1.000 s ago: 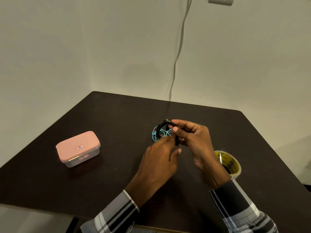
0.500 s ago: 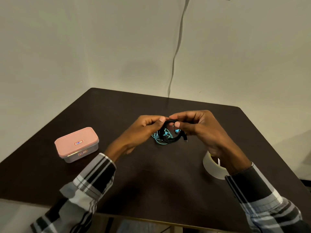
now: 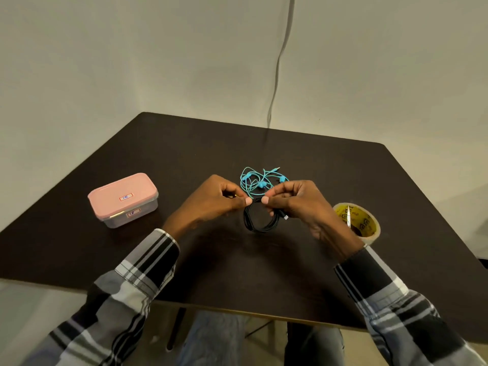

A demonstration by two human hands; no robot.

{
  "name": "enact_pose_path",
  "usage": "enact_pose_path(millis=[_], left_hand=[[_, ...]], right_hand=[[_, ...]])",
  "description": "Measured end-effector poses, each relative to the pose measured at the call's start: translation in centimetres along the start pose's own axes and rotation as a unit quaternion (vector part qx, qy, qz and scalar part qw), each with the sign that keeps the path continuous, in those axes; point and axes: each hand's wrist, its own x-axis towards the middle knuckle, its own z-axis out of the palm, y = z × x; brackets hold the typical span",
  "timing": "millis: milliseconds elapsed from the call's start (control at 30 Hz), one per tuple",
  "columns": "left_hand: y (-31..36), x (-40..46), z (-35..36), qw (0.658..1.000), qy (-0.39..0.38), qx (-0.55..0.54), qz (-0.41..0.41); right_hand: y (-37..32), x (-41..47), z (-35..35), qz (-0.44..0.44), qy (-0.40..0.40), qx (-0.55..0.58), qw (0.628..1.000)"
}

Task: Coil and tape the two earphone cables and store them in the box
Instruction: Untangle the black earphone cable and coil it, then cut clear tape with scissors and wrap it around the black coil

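Both grips, left hand (image 3: 214,199) and right hand (image 3: 298,204), still pinch the black coil (image 3: 260,220), now lifted clear of the blue earphones (image 3: 260,180).

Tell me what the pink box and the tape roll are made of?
The box looks like plastic: a smooth matte pink lid over a clear, slightly shiny base. The tape roll looks like glossy clear plastic film wound on a yellow printed core, probably cardboard.

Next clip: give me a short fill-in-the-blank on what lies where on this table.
1. Both hands hold the coiled ____ cable.
2. The blue earphones lie loose on the ____, beyond the hands.
3. The box has a ____ lid, which is on.
4. The tape roll lies beside the ____ hand.

Missing words: black; table; pink; right
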Motion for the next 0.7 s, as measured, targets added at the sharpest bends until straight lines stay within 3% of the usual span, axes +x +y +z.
enact_pose_path(millis=[167, 333, 700], left_hand=[[-1.8, 0.5, 0.8, 0.983, 0.018, 0.179, -0.025], [-2.6, 0.1, 1.8, 0.964, 0.062, 0.26, 0.0], [-4.1, -0.2, 2.9, 0.965, 0.099, 0.237, 0.049]], right_hand=[[2.4, 0.4, 0.6, 0.016, 0.025, -0.034, 0.999], [4.2, 1.1, 0.6, -0.02, 0.045, -0.182, 0.982], [4.5, 1.4, 1.0, -0.055, 0.061, -0.281, 0.956]])
